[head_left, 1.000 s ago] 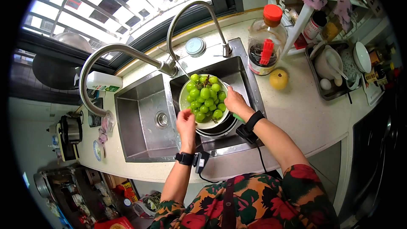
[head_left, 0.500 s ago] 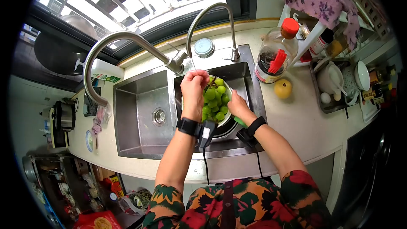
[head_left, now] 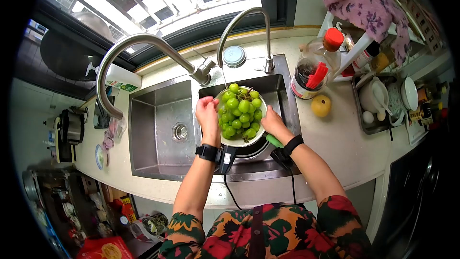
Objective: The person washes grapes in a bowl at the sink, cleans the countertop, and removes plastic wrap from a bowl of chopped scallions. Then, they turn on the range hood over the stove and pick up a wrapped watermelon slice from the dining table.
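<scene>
Grapes (head_left: 242,112) in bowl (head_left: 228,140), water (head_left: 224,78) running: work, we judge, unfinished | left fingers (head_left: 206,101) bunched together | right fingers (head_left: 270,111): we cannot tell

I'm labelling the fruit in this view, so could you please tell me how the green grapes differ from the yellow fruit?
The green grapes are many, clustered together; the yellow fruit is a single piece, bigger than any one grape. The grapes lie in a white bowl, whereas the yellow fruit sits on the counter. Both are rounded.
</scene>
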`<state>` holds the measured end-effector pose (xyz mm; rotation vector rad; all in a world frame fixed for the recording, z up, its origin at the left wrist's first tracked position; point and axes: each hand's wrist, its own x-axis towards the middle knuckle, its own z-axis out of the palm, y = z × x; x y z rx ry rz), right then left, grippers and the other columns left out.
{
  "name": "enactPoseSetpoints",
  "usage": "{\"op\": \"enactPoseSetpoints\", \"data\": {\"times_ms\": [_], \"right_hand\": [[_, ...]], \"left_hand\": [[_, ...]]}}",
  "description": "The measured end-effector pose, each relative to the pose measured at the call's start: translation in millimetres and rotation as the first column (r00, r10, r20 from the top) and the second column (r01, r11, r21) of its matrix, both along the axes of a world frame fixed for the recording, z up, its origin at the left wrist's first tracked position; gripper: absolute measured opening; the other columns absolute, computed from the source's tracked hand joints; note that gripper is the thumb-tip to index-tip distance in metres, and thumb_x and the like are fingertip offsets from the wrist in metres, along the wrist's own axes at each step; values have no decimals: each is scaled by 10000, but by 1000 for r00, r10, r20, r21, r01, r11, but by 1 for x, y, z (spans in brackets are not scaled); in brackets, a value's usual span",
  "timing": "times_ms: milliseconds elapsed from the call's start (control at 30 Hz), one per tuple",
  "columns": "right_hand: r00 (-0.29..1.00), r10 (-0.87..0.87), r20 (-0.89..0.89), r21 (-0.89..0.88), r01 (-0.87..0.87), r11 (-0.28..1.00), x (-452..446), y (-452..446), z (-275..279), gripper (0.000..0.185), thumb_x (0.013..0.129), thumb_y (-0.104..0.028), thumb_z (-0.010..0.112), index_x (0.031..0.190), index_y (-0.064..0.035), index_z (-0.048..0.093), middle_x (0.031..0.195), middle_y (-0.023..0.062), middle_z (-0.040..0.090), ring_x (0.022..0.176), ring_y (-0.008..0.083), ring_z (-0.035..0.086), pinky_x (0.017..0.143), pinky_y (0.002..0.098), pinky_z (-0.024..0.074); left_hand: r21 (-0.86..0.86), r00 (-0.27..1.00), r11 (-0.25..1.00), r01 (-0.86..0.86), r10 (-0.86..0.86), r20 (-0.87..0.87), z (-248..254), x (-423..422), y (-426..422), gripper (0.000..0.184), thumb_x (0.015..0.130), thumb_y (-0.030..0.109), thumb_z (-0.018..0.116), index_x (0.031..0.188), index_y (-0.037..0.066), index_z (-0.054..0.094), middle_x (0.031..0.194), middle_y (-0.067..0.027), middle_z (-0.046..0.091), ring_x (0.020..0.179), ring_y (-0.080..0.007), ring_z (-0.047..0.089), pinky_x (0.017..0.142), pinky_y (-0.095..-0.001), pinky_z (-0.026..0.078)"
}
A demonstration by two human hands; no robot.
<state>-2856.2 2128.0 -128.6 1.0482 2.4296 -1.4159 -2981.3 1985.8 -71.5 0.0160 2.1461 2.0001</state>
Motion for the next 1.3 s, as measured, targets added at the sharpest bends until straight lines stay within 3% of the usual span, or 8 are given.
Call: {"op": "enactPoseSetpoints", "data": {"times_ms": [133,333,400,467,567,733,1000,1300], "right_hand": [[1000,-12,-5,-41,11,999,-2,2,-2,317,740,-71,446,1027,48,383,947,305,534,927,411,516,821,436,402],[999,34,6,31,-34,999,-4,4,9,311,736,-67,453,1027,29,397,943,289,540,920,406,517,813,433,405],[1000,22,-7,45,-22,999,-8,0,17,328,735,-64,459,1045,21,395,931,271,548,910,399,522,810,429,407],[792,-24,-610,416,346,841,-11,-12,27,309,739,-46,476,1040,13,437,893,212,560,874,368,531,799,411,417],[625,62,-778,288,267,920,-23,-21,72,281,735,-33,501,1010,17,487,860,168,557,843,347,529,780,376,430],[749,-382,-541,-654,-90,751,-52,-35,81,218,871,-134,425,1036,-24,518,938,79,582,829,151,572,690,258,470],[701,-590,-400,-889,-140,436,-71,-28,86,233,882,-192,422,1062,-49,462,991,109,571,914,220,557,813,348,429],[828,-308,-469,-607,-48,793,-47,-20,70,180,842,-94,452,979,-2,527,901,73,596,825,171,584,710,263,473]], "left_hand": [[-627,957,774,-93,-104,-270,-39,16,-38,276,698,-15,477,972,-25,511,882,-150,584,817,-248,565,732,-324,440],[-758,982,651,-36,-117,-147,-19,34,-45,265,693,17,459,956,46,442,806,-207,575,772,-414,538,699,-457,406],[-729,998,684,2,-50,-44,-30,27,-52,243,694,27,464,935,43,436,815,-219,572,787,-416,533,708,-460,397],[-730,996,678,87,-71,52,-50,18,-62,238,704,47,478,937,14,440,833,-231,574,750,-383,570,630,-446,450],[-594,967,773,221,-94,237,-29,24,-56,253,715,42,486,961,-10,458,858,-212,583,664,-322,607,481,-381,502],[-360,894,897,255,-77,442,-33,37,-55,285,746,14,441,1031,26,448,864,-125,581,612,-226,612,364,-304,499],[-11,861,992,125,-103,499,-32,55,-45,320,784,58,449,1100,12,444,863,-135,599,660,-205,631,394,-293,523],[41,760,992,115,-115,640,-25,61,-37,411,736,-41,386,1142,23,391,939,-141,569,749,-236,617,505,-357,549]]}}
